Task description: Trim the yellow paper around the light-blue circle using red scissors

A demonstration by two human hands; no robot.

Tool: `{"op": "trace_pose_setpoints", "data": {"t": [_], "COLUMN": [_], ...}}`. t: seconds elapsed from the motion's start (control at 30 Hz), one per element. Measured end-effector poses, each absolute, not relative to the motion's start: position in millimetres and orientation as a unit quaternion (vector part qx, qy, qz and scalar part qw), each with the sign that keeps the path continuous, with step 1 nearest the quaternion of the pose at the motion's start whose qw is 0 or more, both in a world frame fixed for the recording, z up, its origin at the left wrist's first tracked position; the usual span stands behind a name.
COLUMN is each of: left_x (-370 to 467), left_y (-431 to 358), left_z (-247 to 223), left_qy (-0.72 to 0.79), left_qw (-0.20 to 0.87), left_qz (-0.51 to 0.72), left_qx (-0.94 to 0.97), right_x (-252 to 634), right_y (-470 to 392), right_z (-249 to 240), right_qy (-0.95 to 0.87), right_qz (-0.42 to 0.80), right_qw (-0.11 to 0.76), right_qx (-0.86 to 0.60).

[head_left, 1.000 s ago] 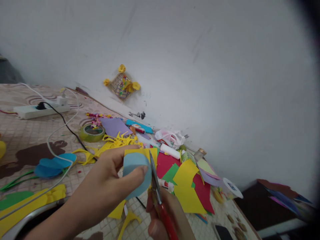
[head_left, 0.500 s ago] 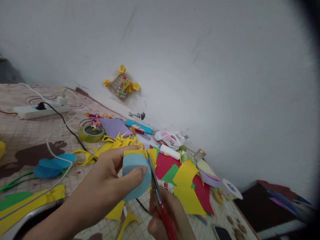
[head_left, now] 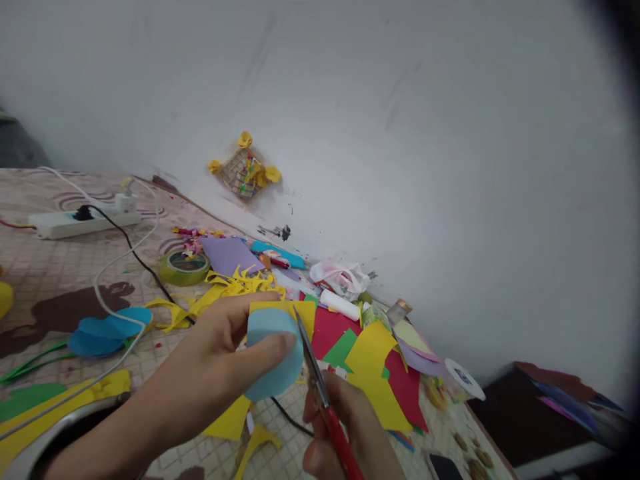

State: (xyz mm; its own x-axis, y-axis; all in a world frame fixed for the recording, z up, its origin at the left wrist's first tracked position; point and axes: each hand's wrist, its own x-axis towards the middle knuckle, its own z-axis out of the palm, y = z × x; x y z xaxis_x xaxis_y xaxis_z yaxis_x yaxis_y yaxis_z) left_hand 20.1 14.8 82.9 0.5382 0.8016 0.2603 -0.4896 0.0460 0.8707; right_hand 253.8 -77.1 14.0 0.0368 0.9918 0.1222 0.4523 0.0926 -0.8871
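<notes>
My left hand [head_left: 215, 370] pinches a light blue paper piece [head_left: 273, 383] with rounded edges against a yellow paper [head_left: 306, 319], its thumb lying on the blue. Red-handled scissors [head_left: 327, 407] are gripped in my right hand [head_left: 367, 427], at the lower middle. Their blades point up and to the left, along the right edge of the blue piece, with the tip over the yellow paper. How far the blades are apart is hard to tell.
Yellow scraps [head_left: 245, 283], a tape roll [head_left: 184, 267] and purple paper [head_left: 233, 256] lie behind my left hand. A power strip [head_left: 85, 223] with cables is at the left. Red paper [head_left: 405, 390] and a phone [head_left: 444, 467] are at the right.
The scissors and my right hand have shifted slightly right and down. The held papers have moved a little to the right.
</notes>
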Motion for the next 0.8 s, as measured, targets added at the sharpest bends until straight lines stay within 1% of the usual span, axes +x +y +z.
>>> {"op": "trace_pose_setpoints", "data": {"t": [0.13,0.17,0.23,0.37,0.4,0.43,0.47,0.53,0.7,0.8], "left_x": [16,16,18,28,31,33,35,39,44,45], "left_y": [17,18,17,10,8,6,4,1,-3,-3], "left_z": [77,76,76,81,83,84,85,85,76,73], "left_qy": [0.193,0.203,0.214,0.223,0.230,0.238,0.246,0.254,0.244,0.256], "left_qw": [0.667,0.656,0.645,0.630,0.622,0.612,0.602,0.588,0.548,0.514], "left_qz": [0.453,0.450,0.434,0.400,0.388,0.374,0.359,0.332,0.302,0.305], "left_qx": [0.560,0.571,0.591,0.627,0.640,0.655,0.669,0.693,0.740,0.760], "right_x": [279,286,294,280,272,263,254,241,228,228], "right_y": [-72,-72,-71,-65,-62,-58,-55,-51,-58,-61], "right_z": [39,43,46,41,39,37,35,32,28,29], "right_qy": [-0.616,-0.620,-0.606,-0.550,-0.567,-0.611,-0.608,-0.603,-0.535,-0.558], "right_qz": [0.399,0.404,0.420,0.419,0.414,0.401,0.393,0.382,0.343,0.315], "right_qw": [0.344,0.346,0.381,0.561,0.575,0.569,0.586,0.597,0.582,0.589], "right_qx": [-0.586,-0.576,-0.557,-0.455,-0.420,-0.378,-0.364,-0.367,-0.507,-0.493]}}
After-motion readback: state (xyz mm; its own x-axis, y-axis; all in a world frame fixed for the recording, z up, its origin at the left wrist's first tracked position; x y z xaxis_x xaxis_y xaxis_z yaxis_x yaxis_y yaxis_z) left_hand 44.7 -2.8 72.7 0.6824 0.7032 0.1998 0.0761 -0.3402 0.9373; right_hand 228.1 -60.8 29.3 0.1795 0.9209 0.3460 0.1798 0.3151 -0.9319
